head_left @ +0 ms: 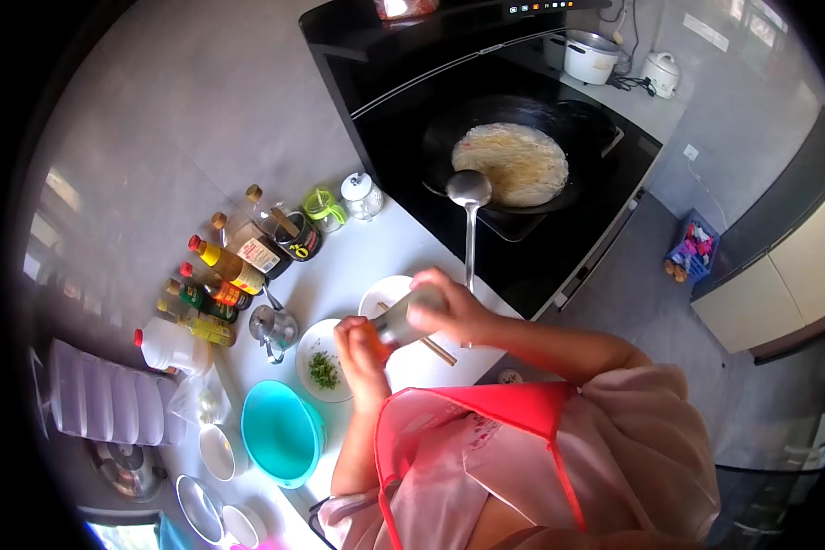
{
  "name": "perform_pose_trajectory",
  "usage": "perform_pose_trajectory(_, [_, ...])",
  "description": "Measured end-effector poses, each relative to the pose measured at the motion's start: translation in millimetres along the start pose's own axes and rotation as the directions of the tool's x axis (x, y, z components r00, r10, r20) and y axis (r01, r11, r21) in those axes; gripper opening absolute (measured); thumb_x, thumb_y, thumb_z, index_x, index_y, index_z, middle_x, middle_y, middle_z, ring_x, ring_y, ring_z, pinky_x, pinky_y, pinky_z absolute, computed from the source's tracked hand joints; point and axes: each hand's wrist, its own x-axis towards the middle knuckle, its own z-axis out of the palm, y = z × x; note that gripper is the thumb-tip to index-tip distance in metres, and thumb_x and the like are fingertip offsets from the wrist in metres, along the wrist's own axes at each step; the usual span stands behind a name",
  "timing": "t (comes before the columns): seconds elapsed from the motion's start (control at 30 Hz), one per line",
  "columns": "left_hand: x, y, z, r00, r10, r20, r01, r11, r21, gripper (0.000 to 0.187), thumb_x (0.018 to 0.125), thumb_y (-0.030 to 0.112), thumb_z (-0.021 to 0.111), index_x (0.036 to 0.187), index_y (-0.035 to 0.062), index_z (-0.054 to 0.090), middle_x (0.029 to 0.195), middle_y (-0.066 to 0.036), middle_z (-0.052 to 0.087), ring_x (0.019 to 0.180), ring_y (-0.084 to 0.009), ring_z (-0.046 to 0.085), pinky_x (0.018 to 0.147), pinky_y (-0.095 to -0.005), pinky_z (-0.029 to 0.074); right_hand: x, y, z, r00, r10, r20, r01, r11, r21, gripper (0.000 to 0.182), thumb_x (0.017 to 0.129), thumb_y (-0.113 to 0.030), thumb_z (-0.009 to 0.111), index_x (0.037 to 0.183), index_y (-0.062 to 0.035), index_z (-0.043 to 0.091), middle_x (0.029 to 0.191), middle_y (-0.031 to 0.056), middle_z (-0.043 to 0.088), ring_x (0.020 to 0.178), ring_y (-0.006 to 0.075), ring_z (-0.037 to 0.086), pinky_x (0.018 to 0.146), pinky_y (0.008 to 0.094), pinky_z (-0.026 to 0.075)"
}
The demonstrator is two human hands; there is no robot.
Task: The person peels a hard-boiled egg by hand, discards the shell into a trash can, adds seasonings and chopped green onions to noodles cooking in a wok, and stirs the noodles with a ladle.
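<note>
My right hand (447, 310) is wrapped around the body of a greyish cylindrical jar (400, 323), which is tilted. My left hand (365, 353) is closed on the jar's orange end, probably a lid. Below my hands is a white plate (309, 382) of chopped green herbs (323, 370). Partly hidden behind the jar are a white bowl (376, 291) and a pair of chopsticks (440, 351). Ahead, a black wok (440, 137) on the stove holds a pale, noodle-like food (513, 165). A metal ladle (470, 189) lies across the wok's rim, its handle towards me.
Sauce bottles (225, 266), a metal pot (273, 328) and seasoning jars (362, 196) line the wall on the left. Nearer stand a turquoise basin (282, 431) and white bowls (222, 452). A rice cooker (589, 59) is beyond the stove. A blue basket (693, 246) sits on the floor at right.
</note>
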Motion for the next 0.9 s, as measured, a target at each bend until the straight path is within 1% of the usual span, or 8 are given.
perform_pose_trajectory(0.07, [2.0,2.0,-3.3,0.579,0.670,0.464,-0.784,0.302,0.543,0.025,0.091,0.025,0.044,0.095,0.0016,0.049,0.093,-0.014,0.051,0.079,-0.0223,0.049,0.068,-0.0326,0.041,0.4,0.9,-8.6,0.701,0.703,0.119,-0.677,0.604,0.420,0.037,0.082,-0.045,0.054,0.095,-0.0112,0.051,0.061,0.0005,0.049,0.040,0.0077,0.039,0.033,0.0248,0.028])
perform_pose_trajectory(0.27, [10.5,15.0,-2.4,0.964,-0.262,0.053,0.262,0.965,0.011,0.025,0.091,0.033,0.042,0.099,0.0107,0.050,0.090,-0.004,0.050,0.070,-0.0116,0.048,0.053,-0.0245,0.042,-11.7,-9.8,6.0,0.835,-0.548,0.045,0.412,0.569,-0.712,0.055,0.075,-0.036,0.066,0.113,-0.0053,0.041,0.101,0.0085,0.050,0.074,0.0198,0.056,0.064,0.0309,0.047])
perform_pose_trajectory(0.37, [13.7,0.7,-8.7,0.550,0.708,0.443,-0.812,0.330,0.481,0.019,0.090,0.019,0.045,0.097,0.0020,0.048,0.090,-0.006,0.050,0.074,-0.0137,0.049,0.063,-0.0292,0.047,0.4,-7.3,-10.5,0.746,0.596,0.298,-0.665,0.646,0.374,0.043,0.083,-0.051,0.047,0.088,-0.0083,0.053,0.060,0.0040,0.049,0.040,0.0112,0.039,0.035,0.0213,0.027])
perform_pose_trajectory(0.53, [20.3,8.0,-14.3,0.907,-0.412,0.090,0.420,0.902,-0.099,0.025,0.091,0.035,0.038,0.101,0.0156,0.050,0.092,-0.002,0.050,0.073,-0.0118,0.048,0.054,-0.0237,0.040,-6.8,-22.2,11.4,0.972,-0.231,-0.037,0.197,0.896,-0.398,0.039,0.082,-0.027,0.061,0.111,-0.0052,0.046,0.094,0.0101,0.053,0.057,0.0141,0.055,0.040,0.0248,0.041])
perform_pose_trajectory(0.6, [10.9,4.5,-11.5,0.966,-0.250,0.071,0.254,0.966,-0.057,0.026,0.091,0.035,0.039,0.100,0.0129,0.049,0.093,-0.003,0.050,0.073,-0.0123,0.048,0.054,-0.0256,0.043,-1.0,-13.8,11.0,0.748,-0.642,0.167,0.537,0.438,-0.721,0.042,0.080,-0.025,0.062,0.114,-0.0068,0.044,0.096,0.0091,0.052,0.056,0.0134,0.054,0.040,0.0250,0.041])
perform_pose_trajectory(0.63, [2.9,-6.2,-6.7,0.997,0.028,0.066,-0.024,0.998,-0.059,0.027,0.091,0.034,0.039,0.101,0.0101,0.048,0.092,-0.005,0.050,0.074,-0.0127,0.048,0.056,-0.0272,0.045,0.8,-12.0,2.0,0.995,-0.092,-0.049,0.077,0.965,-0.250,0.042,0.080,-0.025,0.063,0.113,-0.0068,0.044,0.096,0.0092,0.051,0.053,0.0136,0.053,0.039,0.0262,0.041])
perform_pose_trajectory(0.73, [13.6,-23.4,-21.1,0.704,0.625,0.337,-0.698,0.520,0.493,0.028,0.093,0.034,0.038,0.102,0.0084,0.045,0.091,-0.005,0.049,0.069,-0.0117,0.047,0.059,-0.0269,0.043,2.6,6.2,-16.7,0.697,0.617,0.364,-0.705,0.502,0.500,0.042,0.080,-0.026,0.062,0.113,-0.0063,0.044,0.091,0.0107,0.053,0.045,0.0129,0.049,0.036,0.0273,0.039])
perform_pose_trajectory(0.9, [8.3,-2.6,-20.6,0.967,-0.249,0.045,0.253,0.961,-0.109,0.031,0.093,0.036,0.038,0.101,0.0072,0.046,0.089,-0.004,0.049,0.070,-0.0125,0.047,0.053,-0.0246,0.038,-3.1,-5.2,15.6,0.966,-0.259,-0.015,0.234,0.894,-0.383,0.043,0.082,-0.027,0.060,0.116,-0.0078,0.042,0.091,0.0060,0.053,0.061,0.0097,0.051,0.041,0.0242,0.039])
